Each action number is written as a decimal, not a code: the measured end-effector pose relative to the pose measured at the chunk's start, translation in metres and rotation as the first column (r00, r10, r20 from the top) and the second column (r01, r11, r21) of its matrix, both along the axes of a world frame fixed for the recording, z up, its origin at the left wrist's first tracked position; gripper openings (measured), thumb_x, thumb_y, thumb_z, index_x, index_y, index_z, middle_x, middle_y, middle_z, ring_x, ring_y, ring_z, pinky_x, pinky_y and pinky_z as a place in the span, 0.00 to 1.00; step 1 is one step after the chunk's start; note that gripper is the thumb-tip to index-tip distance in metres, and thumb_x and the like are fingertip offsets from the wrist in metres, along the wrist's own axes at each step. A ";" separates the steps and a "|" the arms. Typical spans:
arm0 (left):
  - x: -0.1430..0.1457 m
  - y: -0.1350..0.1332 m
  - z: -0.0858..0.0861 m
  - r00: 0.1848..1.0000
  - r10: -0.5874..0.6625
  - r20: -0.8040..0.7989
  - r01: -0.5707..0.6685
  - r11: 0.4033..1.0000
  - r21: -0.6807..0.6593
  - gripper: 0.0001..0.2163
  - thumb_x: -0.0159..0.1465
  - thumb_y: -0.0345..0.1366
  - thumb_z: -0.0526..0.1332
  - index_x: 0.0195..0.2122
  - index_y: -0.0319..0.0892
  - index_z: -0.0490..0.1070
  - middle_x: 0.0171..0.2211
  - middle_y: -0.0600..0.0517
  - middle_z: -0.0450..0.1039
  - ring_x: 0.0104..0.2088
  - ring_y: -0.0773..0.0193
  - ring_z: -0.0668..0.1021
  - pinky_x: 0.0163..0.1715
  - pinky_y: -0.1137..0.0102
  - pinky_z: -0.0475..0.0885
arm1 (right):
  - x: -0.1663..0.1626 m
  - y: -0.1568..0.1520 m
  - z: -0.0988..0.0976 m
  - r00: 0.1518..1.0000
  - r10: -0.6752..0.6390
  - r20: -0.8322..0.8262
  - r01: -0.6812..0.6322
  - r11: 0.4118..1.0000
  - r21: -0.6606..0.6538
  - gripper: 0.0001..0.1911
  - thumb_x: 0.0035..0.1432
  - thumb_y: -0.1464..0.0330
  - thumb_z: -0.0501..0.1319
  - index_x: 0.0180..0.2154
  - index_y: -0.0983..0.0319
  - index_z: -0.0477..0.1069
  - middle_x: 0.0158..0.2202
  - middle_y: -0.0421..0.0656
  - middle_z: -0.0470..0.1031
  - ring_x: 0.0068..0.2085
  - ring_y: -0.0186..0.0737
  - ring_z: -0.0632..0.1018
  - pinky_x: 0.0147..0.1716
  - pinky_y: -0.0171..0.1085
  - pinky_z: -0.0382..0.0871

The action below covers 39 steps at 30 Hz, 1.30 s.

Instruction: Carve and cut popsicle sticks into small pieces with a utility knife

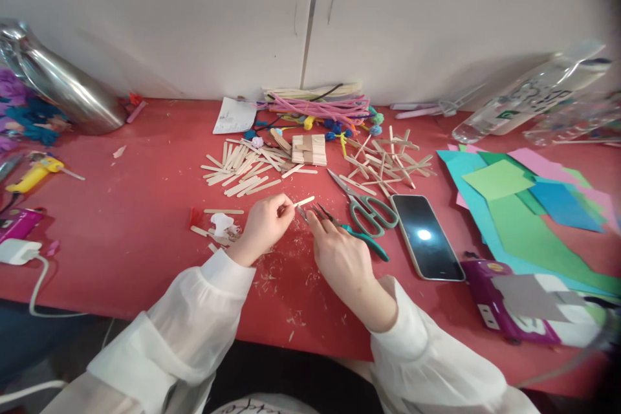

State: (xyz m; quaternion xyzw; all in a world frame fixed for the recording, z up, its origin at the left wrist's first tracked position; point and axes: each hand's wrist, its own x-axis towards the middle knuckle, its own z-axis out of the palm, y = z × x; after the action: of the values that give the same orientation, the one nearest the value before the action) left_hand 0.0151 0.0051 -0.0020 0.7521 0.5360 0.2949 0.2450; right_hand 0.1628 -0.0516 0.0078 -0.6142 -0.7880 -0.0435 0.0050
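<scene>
My left hand [266, 223] is closed in a pinch on one wooden stick [305, 201], holding its lower end between thumb and fingertips. My right hand [342, 255] has its fingers drawn together and pointing toward the stick; a small grey piece [301, 212] shows at the fingertips. I cannot tell what this piece is or how firmly it is gripped. A teal-handled tool [373, 246] extends beyond the right hand; whether any finger holds it is hidden.

Stick location: above the middle of the desk [160, 207], between my two hands, with its free end pointing away from me and to my right.

Possible faults and causes:
- Slipping of the stick. Probable cause: a short pinch at one end only, leaving the other end unsupported.
- Splitting of the stick. Probable cause: sideways pressure on a thin, flat strip.
- Injury to the left fingertips. Probable cause: if the grey piece is sharp, its closeness to the pinch.
- Snagging of the right hand. Probable cause: the scissors [358, 198] and the teal-handled tool lie close to it.

Stick appearance: pale, plain wood, narrow and straight along its visible length. The covered end cannot be inspected. Wood shavings [295, 259] are scattered on the desk below it; similar loose sticks [237, 165] lie in a pile farther back.
</scene>
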 end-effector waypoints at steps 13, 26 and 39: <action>-0.002 0.003 0.001 0.994 0.016 0.108 -0.011 0.999 -0.042 0.08 0.60 0.36 0.54 0.25 0.40 0.65 0.20 0.56 0.63 0.22 0.69 0.66 0.25 0.75 0.60 | 0.006 0.002 0.001 0.998 -0.023 -0.066 0.026 0.998 0.048 0.24 0.57 0.76 0.51 0.56 0.60 0.63 0.34 0.45 0.77 0.31 0.37 0.78 0.19 0.33 0.57; -0.005 0.010 0.001 0.912 0.100 0.399 0.005 0.968 -0.252 0.07 0.57 0.36 0.57 0.24 0.40 0.65 0.21 0.58 0.60 0.23 0.71 0.64 0.25 0.75 0.60 | 0.037 0.022 0.002 0.680 -0.181 -0.710 0.158 0.982 -0.100 0.12 0.57 0.61 0.54 0.37 0.60 0.70 0.24 0.39 0.72 0.22 0.33 0.69 0.22 0.32 0.61; -0.001 0.002 0.006 0.801 0.023 0.599 0.176 0.946 -0.271 0.15 0.60 0.44 0.57 0.23 0.40 0.59 0.20 0.58 0.57 0.21 0.72 0.62 0.23 0.76 0.58 | 0.012 0.020 0.003 0.214 -0.432 -0.876 -0.192 0.861 -0.472 0.10 0.52 0.61 0.58 0.27 0.61 0.62 0.13 0.31 0.61 0.15 0.30 0.65 0.17 0.31 0.59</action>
State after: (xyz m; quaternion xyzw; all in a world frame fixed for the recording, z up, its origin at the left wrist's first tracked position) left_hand 0.0145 0.0068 0.0036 0.5942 0.4409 0.4164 0.5284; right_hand 0.1749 -0.0318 0.0113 -0.5455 -0.5389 0.5471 0.3358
